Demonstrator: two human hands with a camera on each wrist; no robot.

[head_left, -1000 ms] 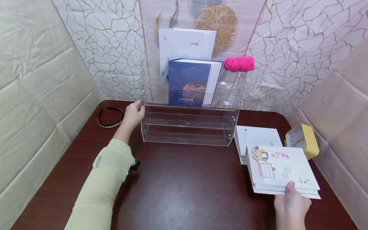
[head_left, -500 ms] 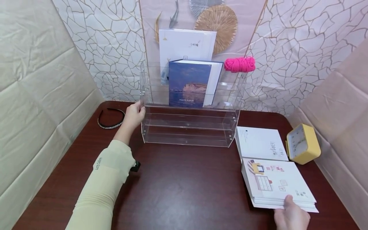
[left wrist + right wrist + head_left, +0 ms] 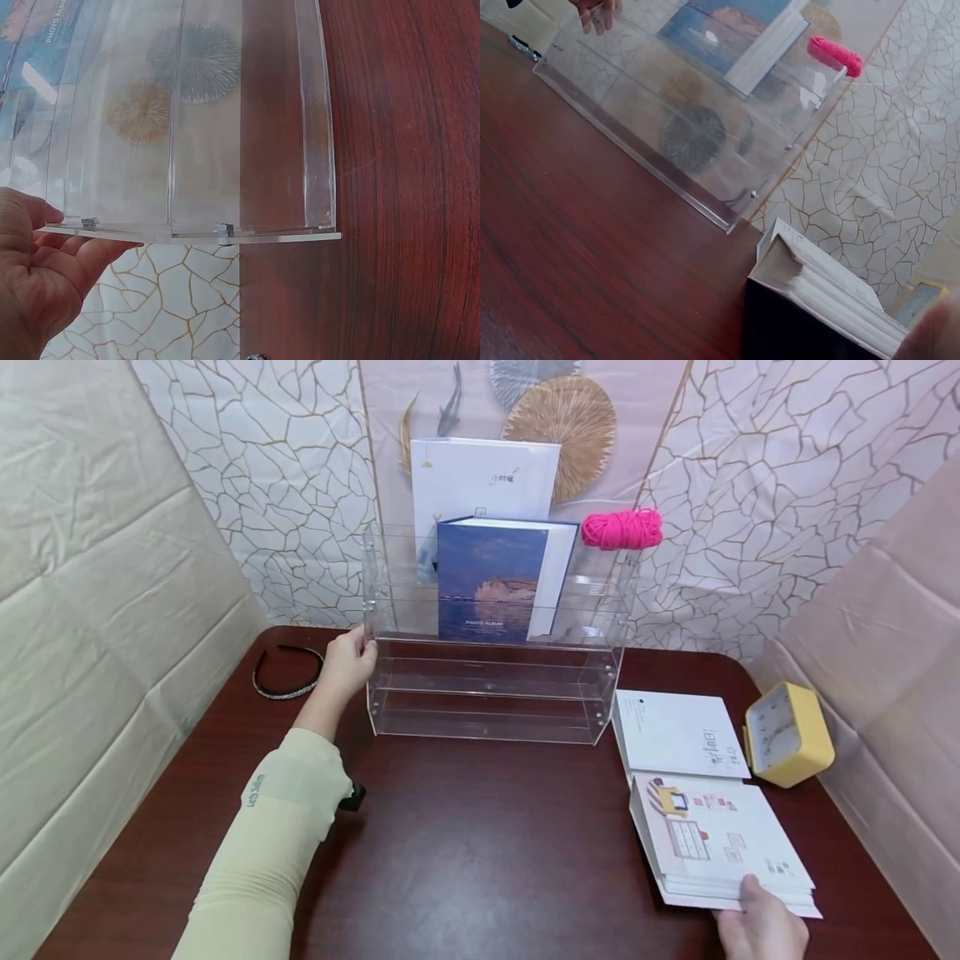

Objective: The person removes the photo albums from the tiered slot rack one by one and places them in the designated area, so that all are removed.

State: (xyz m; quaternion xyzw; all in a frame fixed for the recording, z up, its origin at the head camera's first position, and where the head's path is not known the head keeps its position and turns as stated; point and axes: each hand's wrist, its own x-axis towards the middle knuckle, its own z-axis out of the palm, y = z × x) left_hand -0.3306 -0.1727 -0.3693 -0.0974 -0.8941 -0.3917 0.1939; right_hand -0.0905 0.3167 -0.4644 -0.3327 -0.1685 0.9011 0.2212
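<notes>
My left hand (image 3: 351, 662) grips the left side panel of a clear acrylic rack (image 3: 487, 727), its thumb and fingers on either side of the panel's edge in the left wrist view. Two albums lean in the upper tiers: a white one (image 3: 457, 468) behind and a blue photo album (image 3: 487, 577) in front. At the lower right, my right hand (image 3: 765, 922) holds a thick white album (image 3: 738, 835) by its near edge, thumb on top and fingers underneath. That album has a cartoon room on its cover. Only my right thumb (image 3: 935, 330) shows in the right wrist view.
A pink yarn bundle (image 3: 622, 529) sits on the rack's upper right corner. Another white book (image 3: 678, 733) lies just beyond the held album, beside a yellow clock (image 3: 791, 735). A black headband (image 3: 288, 689) lies at the back left of the dark wood table (image 3: 480, 843).
My right hand has drawn the white album toward me and down, uncovering more of the white book behind it. The left hand has stayed on the rack.
</notes>
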